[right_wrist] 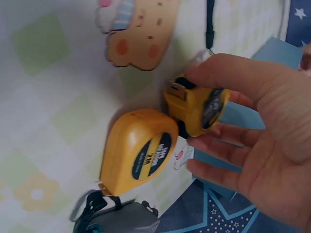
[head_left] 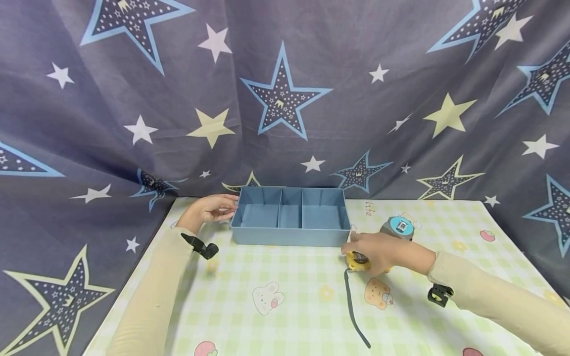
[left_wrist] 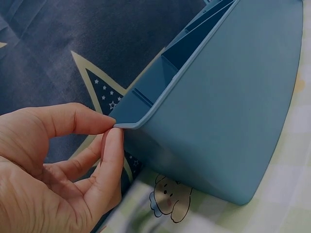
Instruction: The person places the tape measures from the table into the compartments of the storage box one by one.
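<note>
A blue divided box (head_left: 291,237) stands at the back middle of the table. My left hand (head_left: 214,207) is at its left end; in the left wrist view, thumb and index finger pinch the rim of the box (left_wrist: 209,111). By the front right corner, my right hand (head_left: 377,251) holds a small yellow tape measure (right_wrist: 197,107) between thumb and fingers. Its dark wrist strap (head_left: 352,306) trails toward the front. Right against it in the right wrist view lies a larger yellow tape measure (right_wrist: 138,150), mostly hidden by the hand in the head view.
Behind my right hand sits a grey tape measure with a teal face (head_left: 398,227). Two dividers split the box into three compartments. A checked cloth with cartoon prints (head_left: 294,326) covers the table, and a star-patterned curtain (head_left: 338,64) hangs behind and at both sides.
</note>
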`<action>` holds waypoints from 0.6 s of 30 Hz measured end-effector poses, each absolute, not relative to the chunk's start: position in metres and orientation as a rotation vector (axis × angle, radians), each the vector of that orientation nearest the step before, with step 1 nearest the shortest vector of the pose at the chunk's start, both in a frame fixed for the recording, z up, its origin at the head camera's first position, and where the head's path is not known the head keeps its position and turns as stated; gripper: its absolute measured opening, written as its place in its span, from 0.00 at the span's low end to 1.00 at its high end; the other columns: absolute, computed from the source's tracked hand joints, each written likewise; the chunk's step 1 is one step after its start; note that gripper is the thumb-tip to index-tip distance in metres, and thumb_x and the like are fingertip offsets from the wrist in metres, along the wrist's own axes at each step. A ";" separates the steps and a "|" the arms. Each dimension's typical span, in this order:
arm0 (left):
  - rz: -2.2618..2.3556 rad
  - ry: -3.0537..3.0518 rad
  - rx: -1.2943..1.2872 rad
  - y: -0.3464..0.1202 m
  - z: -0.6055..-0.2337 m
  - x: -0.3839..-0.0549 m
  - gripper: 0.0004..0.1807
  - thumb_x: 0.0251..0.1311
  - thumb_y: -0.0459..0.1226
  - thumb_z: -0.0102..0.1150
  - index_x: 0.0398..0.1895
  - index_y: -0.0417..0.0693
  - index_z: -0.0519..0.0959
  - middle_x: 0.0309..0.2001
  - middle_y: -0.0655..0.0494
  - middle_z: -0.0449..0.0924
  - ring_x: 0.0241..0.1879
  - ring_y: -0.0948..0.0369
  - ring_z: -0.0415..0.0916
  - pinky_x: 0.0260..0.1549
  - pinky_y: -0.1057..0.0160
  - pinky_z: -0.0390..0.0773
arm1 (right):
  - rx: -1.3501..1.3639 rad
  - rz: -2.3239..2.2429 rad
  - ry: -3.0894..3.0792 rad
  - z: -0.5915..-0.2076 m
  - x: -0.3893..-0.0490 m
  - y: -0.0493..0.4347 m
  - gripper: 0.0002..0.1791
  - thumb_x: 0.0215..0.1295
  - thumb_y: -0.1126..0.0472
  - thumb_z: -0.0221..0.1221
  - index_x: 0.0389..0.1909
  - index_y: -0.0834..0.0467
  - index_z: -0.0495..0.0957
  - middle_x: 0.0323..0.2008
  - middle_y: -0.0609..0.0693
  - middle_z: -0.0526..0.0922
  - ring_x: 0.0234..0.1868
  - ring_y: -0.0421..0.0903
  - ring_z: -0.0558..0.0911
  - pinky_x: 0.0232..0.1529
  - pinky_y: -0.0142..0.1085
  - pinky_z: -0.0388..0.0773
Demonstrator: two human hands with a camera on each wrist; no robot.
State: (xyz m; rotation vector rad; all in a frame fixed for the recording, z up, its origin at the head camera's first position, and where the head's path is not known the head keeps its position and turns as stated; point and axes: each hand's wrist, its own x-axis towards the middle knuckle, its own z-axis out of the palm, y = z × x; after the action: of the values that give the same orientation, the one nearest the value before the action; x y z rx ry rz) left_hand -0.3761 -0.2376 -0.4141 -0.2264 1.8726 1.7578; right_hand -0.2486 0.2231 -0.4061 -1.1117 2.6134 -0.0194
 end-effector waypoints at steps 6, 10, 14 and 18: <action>1.735 1.897 -0.219 -0.237 -0.413 -0.376 0.35 0.69 0.26 0.50 0.79 0.42 0.55 0.44 0.58 0.70 0.36 0.69 0.74 0.44 0.77 0.82 | -1.281 0.133 2.693 -0.417 -0.243 0.225 0.39 0.46 0.59 0.80 0.62 0.49 0.76 0.51 0.50 0.75 0.43 0.44 0.76 0.41 0.44 0.82; 1.752 1.881 -0.230 -0.237 -0.414 -0.376 0.35 0.69 0.26 0.50 0.78 0.42 0.56 0.41 0.59 0.73 0.36 0.69 0.74 0.42 0.76 0.83 | -1.306 0.136 2.702 -0.421 -0.240 0.228 0.45 0.44 0.57 0.81 0.66 0.50 0.72 0.54 0.48 0.73 0.48 0.44 0.76 0.46 0.48 0.81; 1.763 1.869 -0.232 -0.238 -0.415 -0.377 0.35 0.69 0.26 0.50 0.79 0.42 0.56 0.37 0.60 0.75 0.35 0.68 0.75 0.41 0.76 0.83 | -1.308 0.122 2.721 -0.423 -0.238 0.232 0.49 0.44 0.58 0.81 0.70 0.54 0.68 0.53 0.47 0.74 0.47 0.43 0.75 0.49 0.49 0.80; 1.768 1.865 -0.227 -0.239 -0.415 -0.377 0.35 0.68 0.25 0.50 0.78 0.41 0.56 0.35 0.60 0.76 0.34 0.69 0.75 0.40 0.76 0.83 | -1.390 0.130 2.800 -0.430 -0.236 0.239 0.44 0.50 0.55 0.75 0.69 0.57 0.69 0.49 0.47 0.75 0.41 0.40 0.72 0.43 0.43 0.77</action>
State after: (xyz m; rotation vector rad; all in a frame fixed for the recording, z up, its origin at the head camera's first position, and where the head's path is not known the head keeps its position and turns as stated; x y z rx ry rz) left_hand -0.3772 -0.2386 -0.4155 -0.2268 1.8646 1.7679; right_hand -0.2360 0.2391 -0.4299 -1.3902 2.8002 0.1305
